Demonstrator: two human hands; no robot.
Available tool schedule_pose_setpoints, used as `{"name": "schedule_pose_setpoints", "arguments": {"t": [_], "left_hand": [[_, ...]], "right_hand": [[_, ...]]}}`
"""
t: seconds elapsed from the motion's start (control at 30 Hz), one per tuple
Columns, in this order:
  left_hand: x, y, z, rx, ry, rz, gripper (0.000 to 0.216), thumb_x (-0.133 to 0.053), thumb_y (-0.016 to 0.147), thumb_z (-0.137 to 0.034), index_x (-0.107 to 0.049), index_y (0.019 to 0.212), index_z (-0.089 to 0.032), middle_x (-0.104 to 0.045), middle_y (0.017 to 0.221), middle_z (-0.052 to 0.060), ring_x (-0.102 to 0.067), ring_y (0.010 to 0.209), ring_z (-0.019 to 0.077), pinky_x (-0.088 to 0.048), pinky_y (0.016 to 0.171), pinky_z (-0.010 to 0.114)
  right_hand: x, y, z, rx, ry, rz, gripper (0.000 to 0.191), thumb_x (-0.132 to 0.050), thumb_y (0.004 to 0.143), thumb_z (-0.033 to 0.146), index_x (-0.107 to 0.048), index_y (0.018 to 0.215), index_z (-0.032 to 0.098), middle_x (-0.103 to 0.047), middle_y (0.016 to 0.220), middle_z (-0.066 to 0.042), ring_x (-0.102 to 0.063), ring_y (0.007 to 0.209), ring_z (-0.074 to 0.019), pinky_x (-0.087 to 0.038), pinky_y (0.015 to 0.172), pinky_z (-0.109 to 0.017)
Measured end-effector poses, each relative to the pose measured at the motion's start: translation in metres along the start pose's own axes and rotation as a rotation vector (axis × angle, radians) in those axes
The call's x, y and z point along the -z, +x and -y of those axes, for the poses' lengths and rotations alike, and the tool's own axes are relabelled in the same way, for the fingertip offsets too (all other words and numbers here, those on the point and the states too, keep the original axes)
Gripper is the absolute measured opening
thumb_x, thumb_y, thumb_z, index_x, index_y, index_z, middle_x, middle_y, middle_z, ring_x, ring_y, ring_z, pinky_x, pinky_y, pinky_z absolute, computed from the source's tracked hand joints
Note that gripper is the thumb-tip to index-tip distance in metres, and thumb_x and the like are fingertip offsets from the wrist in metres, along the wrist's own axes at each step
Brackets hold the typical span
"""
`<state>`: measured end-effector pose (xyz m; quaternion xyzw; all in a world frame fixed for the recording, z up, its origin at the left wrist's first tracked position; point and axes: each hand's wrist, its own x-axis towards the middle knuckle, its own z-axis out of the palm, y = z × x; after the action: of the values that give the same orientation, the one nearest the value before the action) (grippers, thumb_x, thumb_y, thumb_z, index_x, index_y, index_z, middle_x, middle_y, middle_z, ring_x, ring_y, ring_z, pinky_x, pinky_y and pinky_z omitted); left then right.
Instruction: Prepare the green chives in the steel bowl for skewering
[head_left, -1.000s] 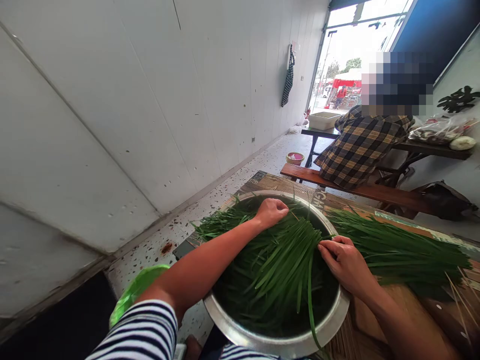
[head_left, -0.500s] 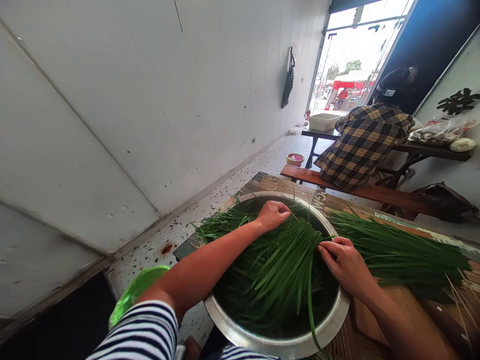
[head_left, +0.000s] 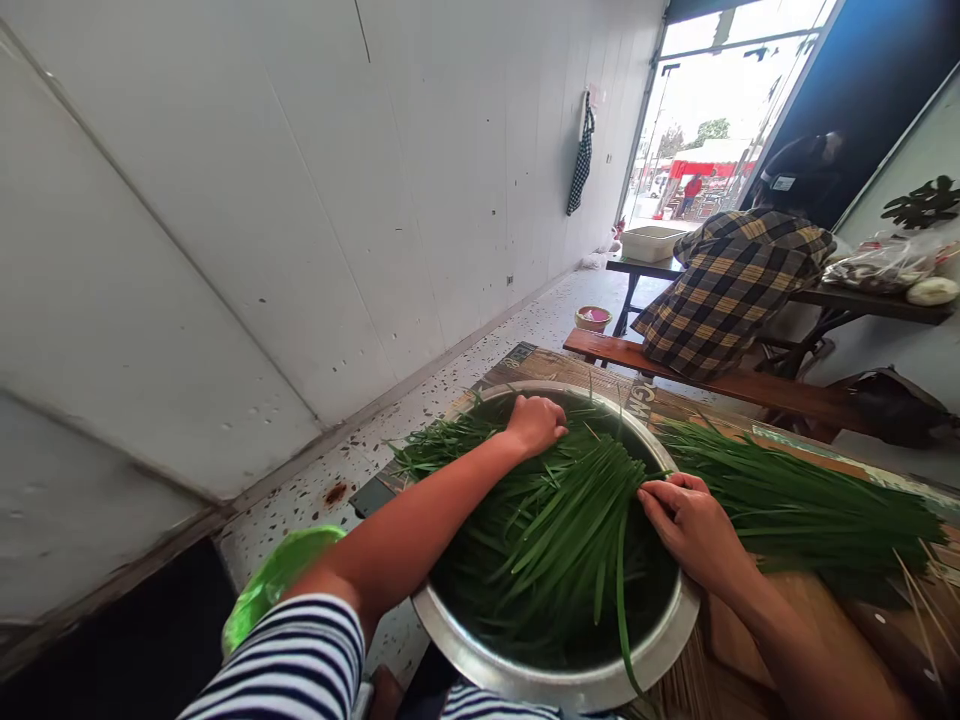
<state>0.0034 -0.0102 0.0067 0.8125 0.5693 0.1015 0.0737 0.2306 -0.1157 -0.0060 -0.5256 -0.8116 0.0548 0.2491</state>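
Observation:
A wide metal basin [head_left: 442, 625] stands before me, full of long green garlic chives [head_left: 480, 500]. My right hand [head_left: 686, 510] is at its right rim, thumb and fingers pinched at the end of a row of chives [head_left: 585, 510] lined up side by side. The tip of a thin wooden skewer [head_left: 594, 433] pokes out at the row's far end; the rest is hidden by the leaves. My left hand [head_left: 536, 425] reaches over the loose chives at the basin's far side, fingers curled down. What those fingers hold, if anything, is hidden.
More chives [head_left: 817, 500] lie on the wooden table [head_left: 570, 368] to the right, with loose skewers [head_left: 915, 610] nearby. A green-lined bin [head_left: 277, 580] is on the floor at left. Ahead, a person in a plaid shirt [head_left: 731, 290] sits on a bench [head_left: 607, 350].
My left hand has moved left, away from the skewer tip, and its fingers now point down into the chives. My right hand keeps its pinch in the same place.

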Motion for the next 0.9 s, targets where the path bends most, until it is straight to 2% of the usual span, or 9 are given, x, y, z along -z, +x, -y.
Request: {"name": "schedule_pose_setpoints", "arguments": {"t": [0.13, 0.23, 0.4, 0.6, 0.77, 0.9], "left_hand": [[-0.001, -0.002, -0.005, 0.108, 0.069, 0.012, 0.033, -0.047, 0.085, -0.039, -0.069, 0.092, -0.017, -0.068, 0.095, 0.011, -0.060, 0.097, 0.0256, -0.040, 0.087, 0.041], [0.000, 0.000, 0.001, 0.142, 0.027, 0.030, 0.029, -0.047, 0.085, -0.034, -0.069, 0.092, -0.018, -0.068, 0.098, 0.010, -0.060, 0.098, 0.0237, -0.040, 0.087, 0.039], [-0.006, 0.006, 0.009, 0.076, -0.004, 0.057, 0.023, -0.055, 0.079, -0.031, -0.071, 0.093, -0.022, -0.069, 0.099, 0.006, -0.060, 0.097, 0.0209, -0.043, 0.085, 0.033], [-0.004, 0.001, 0.001, -0.012, 0.094, -0.030, 0.025, -0.049, 0.079, -0.024, -0.072, 0.087, -0.018, -0.069, 0.091, 0.009, -0.062, 0.090, 0.0225, -0.045, 0.081, 0.034], [-0.006, 0.003, 0.004, 0.024, -0.061, -0.100, 0.025, -0.047, 0.080, -0.023, -0.070, 0.087, -0.016, -0.069, 0.087, 0.009, -0.062, 0.082, 0.0190, -0.047, 0.075, 0.028], [-0.007, 0.007, 0.006, 0.019, -0.288, -0.130, 0.022, -0.052, 0.077, -0.024, -0.071, 0.083, -0.015, -0.070, 0.082, 0.007, -0.062, 0.074, 0.0153, -0.047, 0.069, 0.024]], "right_hand": [[0.000, 0.000, 0.000, 0.001, -0.002, 0.006, 0.030, -0.044, 0.086, 0.035, -0.065, 0.070, 0.021, -0.059, 0.053, 0.000, -0.056, 0.069, -0.0164, -0.042, 0.076, -0.030], [-0.001, 0.000, -0.001, 0.002, -0.002, 0.003, 0.030, -0.044, 0.086, 0.035, -0.065, 0.071, 0.021, -0.059, 0.052, 0.000, -0.056, 0.068, -0.0163, -0.042, 0.076, -0.030], [0.000, 0.000, -0.001, 0.003, -0.015, 0.008, 0.029, -0.044, 0.086, 0.034, -0.065, 0.072, 0.021, -0.060, 0.054, 0.001, -0.056, 0.070, -0.0163, -0.042, 0.077, -0.030], [0.001, 0.001, 0.001, 0.009, -0.025, 0.017, 0.030, -0.043, 0.087, 0.033, -0.065, 0.070, 0.021, -0.061, 0.056, 0.001, -0.057, 0.069, -0.0161, -0.042, 0.076, -0.030], [0.000, 0.001, 0.000, -0.018, -0.025, 0.025, 0.030, -0.043, 0.087, 0.035, -0.066, 0.073, 0.021, -0.060, 0.054, 0.000, -0.056, 0.071, -0.0169, -0.041, 0.078, -0.031], [0.000, 0.001, 0.000, -0.014, -0.027, 0.031, 0.029, -0.043, 0.087, 0.034, -0.066, 0.074, 0.020, -0.061, 0.054, 0.000, -0.056, 0.069, -0.0165, -0.041, 0.078, -0.031]]}}
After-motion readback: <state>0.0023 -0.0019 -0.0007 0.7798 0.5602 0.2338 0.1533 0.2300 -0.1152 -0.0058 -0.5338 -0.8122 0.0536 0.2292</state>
